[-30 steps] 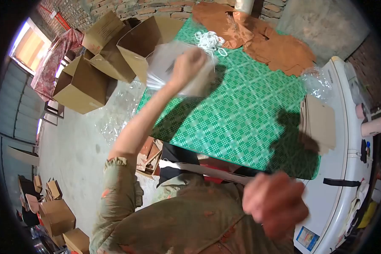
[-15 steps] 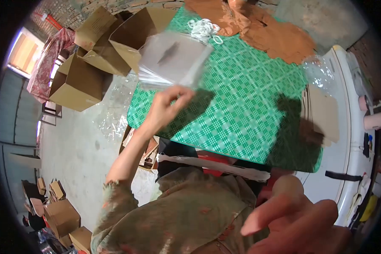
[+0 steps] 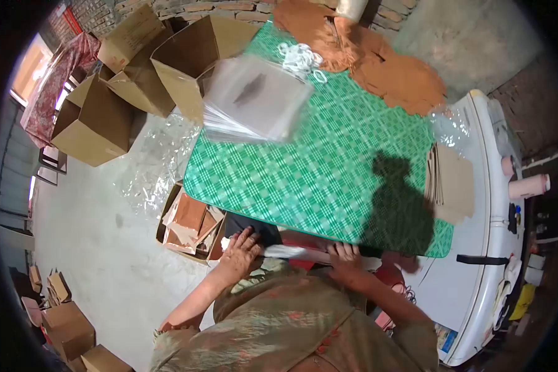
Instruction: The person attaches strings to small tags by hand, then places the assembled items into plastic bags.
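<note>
A long bundle of white strings lies across the lap, just below the near edge of the table. My left hand rests over its left end, fingers bent forward, with a white tip showing beside the thumb side. Toward the bundle's right end, my right hand has its fingers curled over the strings. The palms and undersides of both hands are hidden. Dark cloth shows beyond the left fingers. On the green checked tabletop is a stack of clear plastic bags, apart from both hands.
White loops and brown-orange sheets are on the table's far side. Beige card pieces stand at the right, beside a white machine. A scrap-filled box sits at lower left; open cardboard boxes stand farther off.
My left hand has come back from near the plastic bags to the lap. My right hand has moved left from close to the camera. Both are now on the white strings.
</note>
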### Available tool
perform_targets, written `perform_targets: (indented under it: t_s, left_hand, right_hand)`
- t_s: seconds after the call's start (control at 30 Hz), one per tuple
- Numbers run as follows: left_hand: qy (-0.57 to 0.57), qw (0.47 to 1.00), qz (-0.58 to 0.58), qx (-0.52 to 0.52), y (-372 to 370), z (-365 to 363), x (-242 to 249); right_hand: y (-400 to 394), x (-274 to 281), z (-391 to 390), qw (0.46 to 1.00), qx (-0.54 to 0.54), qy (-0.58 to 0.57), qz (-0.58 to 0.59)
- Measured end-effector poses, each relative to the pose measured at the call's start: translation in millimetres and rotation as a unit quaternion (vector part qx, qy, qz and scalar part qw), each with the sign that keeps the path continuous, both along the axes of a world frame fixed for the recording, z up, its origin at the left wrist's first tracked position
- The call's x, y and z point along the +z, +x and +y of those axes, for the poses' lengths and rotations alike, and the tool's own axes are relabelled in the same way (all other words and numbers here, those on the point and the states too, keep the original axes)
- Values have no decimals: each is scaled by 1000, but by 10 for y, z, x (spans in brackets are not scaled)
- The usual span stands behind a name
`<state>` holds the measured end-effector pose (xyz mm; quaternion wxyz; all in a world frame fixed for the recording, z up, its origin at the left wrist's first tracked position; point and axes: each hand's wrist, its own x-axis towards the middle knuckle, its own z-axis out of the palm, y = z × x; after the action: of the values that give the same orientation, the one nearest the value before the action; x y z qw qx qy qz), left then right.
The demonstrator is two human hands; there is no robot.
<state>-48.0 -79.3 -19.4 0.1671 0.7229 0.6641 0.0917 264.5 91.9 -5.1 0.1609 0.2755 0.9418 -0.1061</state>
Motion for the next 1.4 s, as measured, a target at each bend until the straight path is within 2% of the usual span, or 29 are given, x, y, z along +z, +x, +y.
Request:
perform_targets:
  t_s: [0.03,0.1,0.13,0.2,0.23,0.3,0.33,0.37,0.43,0.47,0.5,0.53,0.6,0.67,0.73,0.8,0.83,0.87,0.97,1.0,1.03,1.1,1.13,1.17,1.23,1.27,1.33,1.37,1.4]
  left_hand:
    - [-9,999,-30,7,4,31,16]
    - [33,999,-23,-20,-3,57,72]
    - [38,997,-55,-24,-18,88,116]
    - [-2,979,-192,64,-17,65,239]
    - [1,964,-243,108,-36,46,290]
    - [-86,924,-319,194,-170,-5,462]
    - [-63,918,-341,193,-266,-97,272]
    - [-94,917,-336,195,-360,-112,421]
    - [-136,878,-416,191,-481,-160,636]
    - [-137,861,-453,186,-520,-202,572]
    - [-147,878,-427,162,-524,-189,659]
    - [-155,893,-399,138,-526,-128,800]
    - [-193,922,-324,87,-578,12,898]
    - [-163,963,-203,65,-532,62,878]
    - [-158,983,-77,52,-481,43,662]
    - [-102,993,-38,33,-447,-146,317]
    - [-76,997,-19,23,-404,-147,344]
    - [-134,987,-27,82,-308,-160,379]
    - [-132,983,-32,125,-102,-291,200]
    - [-55,992,14,113,-49,-406,-31]
    - [-52,995,-3,83,-50,-431,-4]
    - [-48,998,-35,21,-104,-437,81]
    - [-78,991,-107,32,-176,-448,157]
    - [-69,990,-60,-105,-310,-492,226]
    - [-87,980,-144,-102,-355,-532,330]
    - [-170,969,-180,-6,-299,-575,510]
    - [-279,935,-211,63,-316,-611,582]
    - [-331,911,-228,97,-362,-669,601]
    - [-441,857,-172,203,-442,-836,439]
  right_hand:
    - [244,-211,-13,999,31,33,-24]
    - [256,-215,70,996,57,41,58]
    - [223,-235,89,998,29,7,50]
    - [129,-271,109,997,-28,-61,39]
    - [50,-161,109,991,-82,-91,63]
    - [-46,168,84,964,-186,-151,113]
    - [-87,341,87,966,-177,-162,95]
    - [-112,525,114,967,-169,-174,75]
    - [-104,717,174,958,-166,-233,20]
    - [-100,771,240,946,-170,-277,-12]
    - [-136,856,325,932,-171,-318,-42]
    - [-265,1194,356,913,-204,-350,-50]
    - [-119,1041,394,932,-170,-319,-37]
    - [53,930,409,942,-145,-300,-21]
    - [196,872,441,949,-128,-290,3]
    - [381,601,462,981,-98,-160,-57]
    - [452,488,432,988,-83,-96,-87]
    - [543,390,397,989,-68,-119,-54]
    - [720,305,359,982,-22,-188,22]
    - [698,307,324,976,-10,-213,34]
    - [677,304,289,970,3,-238,47]
    - [699,276,237,976,-27,-217,-7]
    - [701,300,240,977,-42,-207,-36]
    - [710,346,230,970,-66,-233,-35]
    - [740,474,216,951,-112,-287,-35]
    - [800,361,202,955,-77,-286,-32]
    - [861,171,173,961,-8,-276,-25]
    - [908,208,202,962,-5,-272,-16]
    - [865,482,232,964,-2,-267,-8]
